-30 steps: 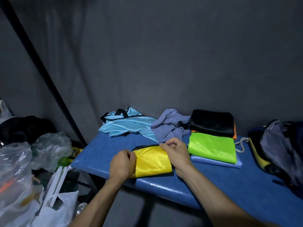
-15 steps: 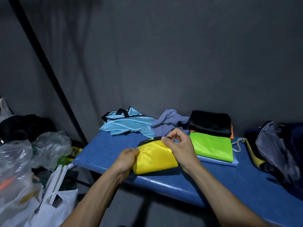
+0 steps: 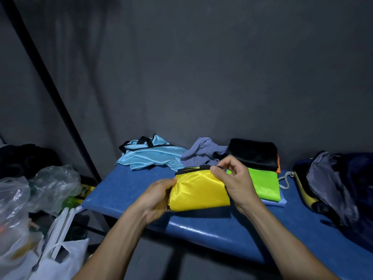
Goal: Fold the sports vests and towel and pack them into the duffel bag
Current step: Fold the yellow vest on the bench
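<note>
The vest (image 3: 198, 190) in the grip is bright yellow with black trim. Right of the grip lies a lime-green vest (image 3: 264, 185); beyond it, a pale blue vest (image 3: 153, 155), a lavender towel (image 3: 201, 152) and a black bundle (image 3: 254, 154) on the blue table (image 3: 125, 190).

No legible text, label, brand, number or sign is showing on any item in the head view. The yellow vest (image 3: 198, 191), the green vest (image 3: 266, 185), the light blue vest (image 3: 150, 155) and the black folded item (image 3: 255, 156) are presenting plain fabric only. The plastic bags (image 3: 50, 186) at the left are too blurred for any print to be read.
</note>
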### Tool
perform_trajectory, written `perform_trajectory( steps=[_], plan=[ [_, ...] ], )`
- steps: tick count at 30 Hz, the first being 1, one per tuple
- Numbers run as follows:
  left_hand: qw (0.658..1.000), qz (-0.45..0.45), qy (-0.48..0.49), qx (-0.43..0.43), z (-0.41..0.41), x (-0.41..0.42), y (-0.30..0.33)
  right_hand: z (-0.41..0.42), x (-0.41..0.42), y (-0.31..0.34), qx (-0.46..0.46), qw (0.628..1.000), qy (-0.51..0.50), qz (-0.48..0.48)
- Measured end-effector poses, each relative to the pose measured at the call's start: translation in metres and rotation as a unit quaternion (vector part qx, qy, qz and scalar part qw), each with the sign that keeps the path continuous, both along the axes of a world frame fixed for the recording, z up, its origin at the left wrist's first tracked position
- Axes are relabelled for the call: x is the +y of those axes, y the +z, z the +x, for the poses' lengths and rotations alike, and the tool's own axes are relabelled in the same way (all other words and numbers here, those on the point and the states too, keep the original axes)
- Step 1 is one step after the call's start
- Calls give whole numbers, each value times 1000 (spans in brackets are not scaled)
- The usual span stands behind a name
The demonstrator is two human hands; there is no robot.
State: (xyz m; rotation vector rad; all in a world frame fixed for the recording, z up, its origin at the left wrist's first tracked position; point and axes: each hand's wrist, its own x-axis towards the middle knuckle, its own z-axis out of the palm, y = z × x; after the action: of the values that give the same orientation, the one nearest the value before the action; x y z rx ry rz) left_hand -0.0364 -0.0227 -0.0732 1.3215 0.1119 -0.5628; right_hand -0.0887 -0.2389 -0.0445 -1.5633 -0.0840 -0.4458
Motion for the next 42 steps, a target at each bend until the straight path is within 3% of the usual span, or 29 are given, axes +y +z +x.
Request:
perform_trajectory(
  steps=[10,17,20,24,28,31,37,42],
  plan=[
    [979,43,119,-160,18,-61,7,4,-58,4,91,994,-57,-3],
    [985,9,84,-148,21,-149,12,15,-137,-6,139,964,-219,-50],
    [988,22,75,-134,28,-180,5,23,-161,-13,169,930,-299,-129],
    [985,82,83,-129,32,-198,-6,24,-165,-16,171,861,-360,-317],
    [977,124,81,-154,36,-200,-13,24,-152,-18,22,830,-297,-471],
    [973,142,80,-162,41,-199,-18,29,-137,-32,-2,807,-218,-549],
    [952,210,-4,-222,55,-191,-9,41,-140,-41,63,819,-241,-517],
    [887,308,-40,-341,64,-189,5,45,-132,-35,81,818,-232,-520]
  ],
)
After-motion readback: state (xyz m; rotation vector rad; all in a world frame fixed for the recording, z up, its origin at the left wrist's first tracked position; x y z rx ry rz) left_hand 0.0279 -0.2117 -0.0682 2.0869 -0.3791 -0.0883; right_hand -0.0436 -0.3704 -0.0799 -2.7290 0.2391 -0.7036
